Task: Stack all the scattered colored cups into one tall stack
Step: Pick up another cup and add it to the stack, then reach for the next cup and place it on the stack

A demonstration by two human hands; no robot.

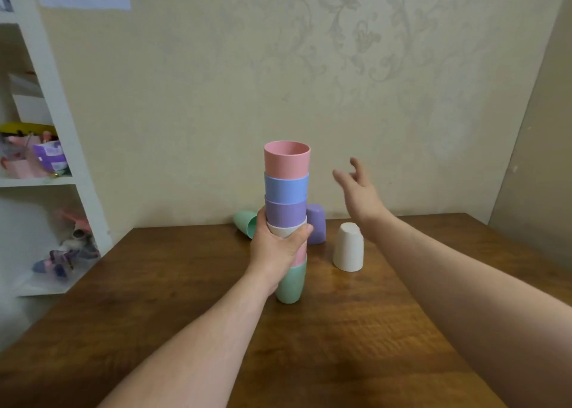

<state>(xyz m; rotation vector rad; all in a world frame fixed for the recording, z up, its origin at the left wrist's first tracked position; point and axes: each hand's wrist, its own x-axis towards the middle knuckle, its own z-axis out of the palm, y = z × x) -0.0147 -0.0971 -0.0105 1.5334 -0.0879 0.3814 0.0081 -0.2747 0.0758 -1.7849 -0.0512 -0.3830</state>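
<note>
Pastel cup stack (286, 191) gripped by left hand (275, 246); right hand (359, 191) open, empty, above white cup (348, 246), wooden table (340, 330)

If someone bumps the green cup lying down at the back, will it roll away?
Probably a little. The green cup lies on its side on the smooth table, so its round wall can roll. Its mouth looks wider than its base, so it would likely curve around. It looks like light plastic, so a small bump should move it.

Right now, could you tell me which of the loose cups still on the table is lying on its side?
The green cup, behind the left hand and left of the stack. The loose purple cup and white cup both stand upside down.
</note>
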